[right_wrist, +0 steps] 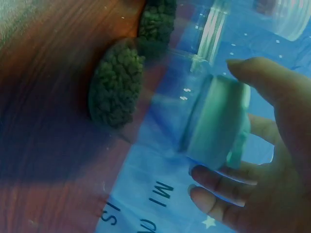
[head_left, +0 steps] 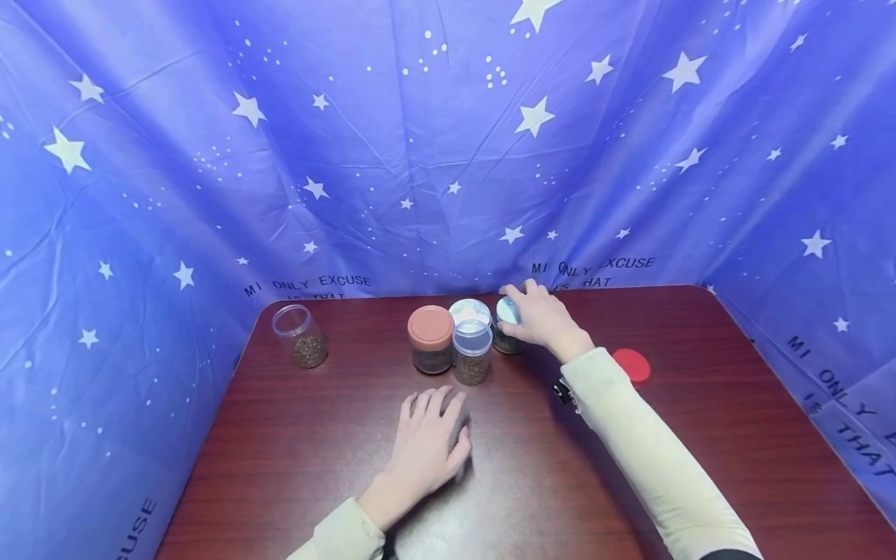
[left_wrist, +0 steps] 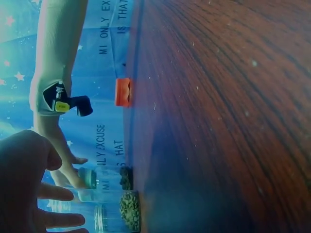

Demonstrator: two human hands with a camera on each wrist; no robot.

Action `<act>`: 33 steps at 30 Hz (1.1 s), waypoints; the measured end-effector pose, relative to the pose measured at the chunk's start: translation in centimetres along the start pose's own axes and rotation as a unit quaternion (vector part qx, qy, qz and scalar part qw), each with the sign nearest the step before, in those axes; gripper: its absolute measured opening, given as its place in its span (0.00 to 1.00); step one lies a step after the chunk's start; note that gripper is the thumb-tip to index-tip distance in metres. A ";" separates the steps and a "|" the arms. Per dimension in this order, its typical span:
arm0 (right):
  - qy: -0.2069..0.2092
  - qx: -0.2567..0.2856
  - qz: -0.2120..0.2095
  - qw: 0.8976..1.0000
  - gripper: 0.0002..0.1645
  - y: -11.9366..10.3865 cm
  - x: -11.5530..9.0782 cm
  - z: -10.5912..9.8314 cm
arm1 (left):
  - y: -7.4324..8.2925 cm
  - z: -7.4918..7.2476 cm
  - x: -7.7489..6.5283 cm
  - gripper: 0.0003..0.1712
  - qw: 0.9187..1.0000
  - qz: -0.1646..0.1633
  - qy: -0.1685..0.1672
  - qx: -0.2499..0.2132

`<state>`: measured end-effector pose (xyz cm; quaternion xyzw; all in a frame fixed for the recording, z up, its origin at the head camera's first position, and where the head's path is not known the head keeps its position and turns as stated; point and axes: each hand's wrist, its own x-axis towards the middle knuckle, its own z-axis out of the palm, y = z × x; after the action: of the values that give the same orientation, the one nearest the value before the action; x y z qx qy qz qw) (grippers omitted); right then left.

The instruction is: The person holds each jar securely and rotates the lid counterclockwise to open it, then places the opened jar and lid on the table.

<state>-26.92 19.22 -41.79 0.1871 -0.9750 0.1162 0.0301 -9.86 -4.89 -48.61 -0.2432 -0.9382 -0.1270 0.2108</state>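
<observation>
My right hand [head_left: 547,317] curls its thumb and fingers round the pale blue-green lid [right_wrist: 217,121] of a clear jar [right_wrist: 160,109]. Dark pellets [right_wrist: 116,87] fill the bottom of that jar, which stands upright on the table. Just left of it are a clear jar of brown pellets [head_left: 472,365], a jar with a whitish lid [head_left: 469,310] behind it, and a jar with a salmon-pink lid [head_left: 431,327]. In front of these jars, my left hand [head_left: 425,447] holds nothing, its fingers spread and slightly bent low over the table.
Toward the table's far left stands another clear jar [head_left: 299,336] with brown pellets in its bottom. A red lid [head_left: 632,365] lies to the right of my right forearm. Blue star-printed curtains [head_left: 448,140] hang behind and beside the dark red wooden table [head_left: 532,482].
</observation>
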 end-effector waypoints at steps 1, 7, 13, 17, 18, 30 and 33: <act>-0.004 0.007 0.002 1.000 0.38 0.0 0.1 0.2 | 0.0 0.0 0.0 0.27 1.000 0.000 0.000 0.002; -0.007 0.041 0.007 0.999 0.35 0.4 0.3 1.1 | -0.1 0.0 -0.1 0.28 1.000 0.000 0.002 0.005; 0.010 0.053 -0.007 0.999 0.33 1.0 0.5 1.8 | -0.2 0.1 -0.1 0.30 1.000 0.000 0.003 0.001; 0.010 0.049 -0.001 0.999 0.33 1.0 0.3 1.8 | -0.3 0.1 -0.2 0.29 1.000 0.000 0.003 0.002; 0.009 0.045 0.003 0.999 0.33 0.9 0.3 1.8 | -0.3 0.1 -0.3 0.29 1.000 0.000 0.004 0.003; 0.030 0.035 0.001 0.999 0.30 1.2 -1.0 1.4 | -0.1 0.3 -0.4 0.31 1.000 -0.001 0.003 0.004; 0.037 0.045 0.006 0.998 0.30 1.1 -1.8 1.1 | -0.2 0.4 -0.4 0.32 1.000 -0.002 0.005 0.007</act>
<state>-25.72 20.61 -43.27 0.1783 -0.9681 0.1666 0.0568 -9.77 -5.10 -49.13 -0.2388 -0.9385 -0.1221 0.2173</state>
